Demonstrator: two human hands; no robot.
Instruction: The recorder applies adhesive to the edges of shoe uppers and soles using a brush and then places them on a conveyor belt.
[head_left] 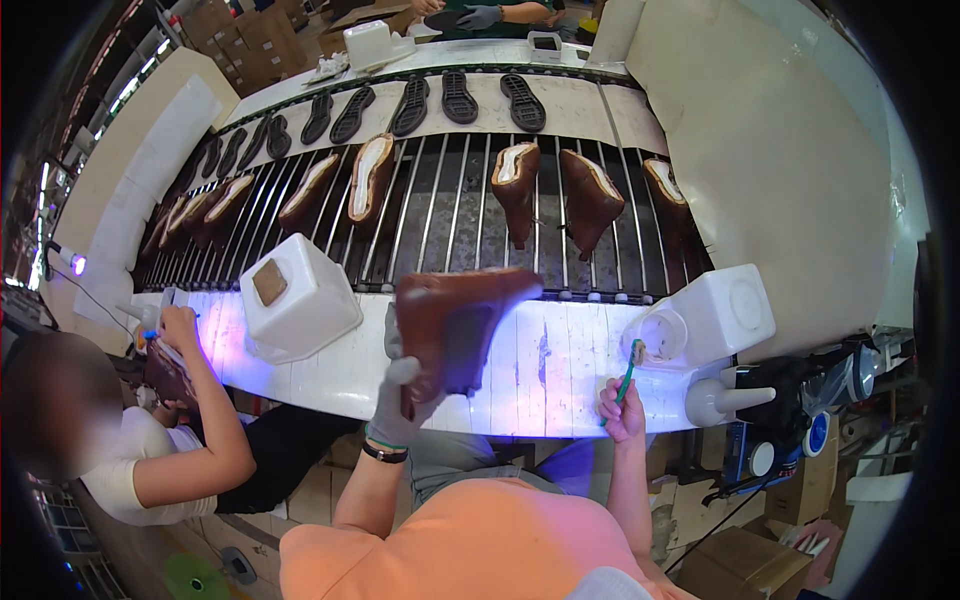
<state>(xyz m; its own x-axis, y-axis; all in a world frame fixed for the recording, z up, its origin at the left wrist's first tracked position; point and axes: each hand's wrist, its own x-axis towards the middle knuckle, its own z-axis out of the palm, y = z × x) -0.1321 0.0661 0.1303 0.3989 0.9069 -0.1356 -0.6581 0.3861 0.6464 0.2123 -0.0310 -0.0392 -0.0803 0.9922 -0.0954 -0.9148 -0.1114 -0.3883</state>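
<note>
My left hand [398, 405], in a grey glove, grips a brown leather boot [425, 320] and holds it over the white table. The boot is upside down, its bottom edge upward and its toe to the right; a dark panel shows on its side. Closed round a green-handled brush [627, 382], my bare right hand [624, 412] is at the table's right part. The brush's head is at the round mouth of a white plastic container [725, 312] lying on its side. Whether the bristles touch the container cannot be told.
Beyond the white table [580, 390] runs a roller rack [430, 230] with several upturned boots [372, 180]. Black soles [459, 98] line the shelf behind. Another white container [300, 305] stands left, a white squeeze bottle [725, 400] right. A co-worker [160, 460] sits at my left.
</note>
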